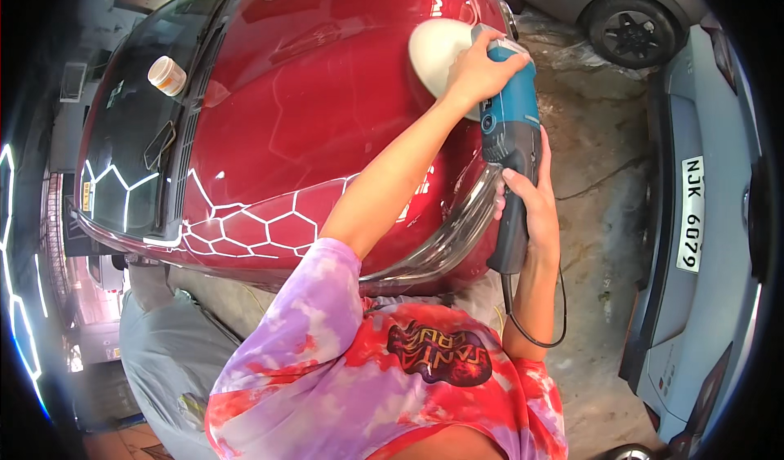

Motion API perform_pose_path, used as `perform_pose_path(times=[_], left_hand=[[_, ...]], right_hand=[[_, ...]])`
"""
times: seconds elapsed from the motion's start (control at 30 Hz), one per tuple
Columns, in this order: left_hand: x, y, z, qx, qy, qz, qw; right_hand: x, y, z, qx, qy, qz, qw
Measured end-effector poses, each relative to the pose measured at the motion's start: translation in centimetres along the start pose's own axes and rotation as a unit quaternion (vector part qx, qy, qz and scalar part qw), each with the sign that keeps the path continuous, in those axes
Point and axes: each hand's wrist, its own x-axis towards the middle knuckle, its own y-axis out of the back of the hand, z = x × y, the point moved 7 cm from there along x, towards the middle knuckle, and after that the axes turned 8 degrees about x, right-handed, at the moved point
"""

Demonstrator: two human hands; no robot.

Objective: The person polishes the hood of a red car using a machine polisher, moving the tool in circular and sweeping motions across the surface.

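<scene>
My left hand (484, 71) is wrapped over the head of a blue and black rotary polisher (514, 96). My right hand (533, 197) grips its black rear handle, from which a black power cord (533, 337) loops down. The polisher's round cream-coloured pad (432, 56) lies against the front part of a glossy red car hood (294, 117), tilted in view and partly covered by my left hand and wrist. Just below the tool is the car's clear headlight (441, 242). White hexagonal light reflections show on the paint.
A small white jar (166, 75) with an orange label stands on the dark windshield (135, 111). To the right, beyond a strip of stained concrete floor (594, 227), is a light-blue car (716, 313). A grey car's wheel (637, 31) is at upper right. Grey sheeting (165, 337) bulges at lower left.
</scene>
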Motion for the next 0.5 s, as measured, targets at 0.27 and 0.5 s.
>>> perform_pose_path(times=[0.27,0.5], left_hand=[[-4.0,15.9,-7.6,-0.078,0.015,0.12,0.99],[-11.6,33.8,-20.6,-0.147,0.099,0.278,0.944]], right_hand=[[-0.6,-12.4,5.3,-0.008,-0.058,-0.164,0.985],[-0.1,-26.3,14.2,-0.041,-0.159,-0.331,0.929]])
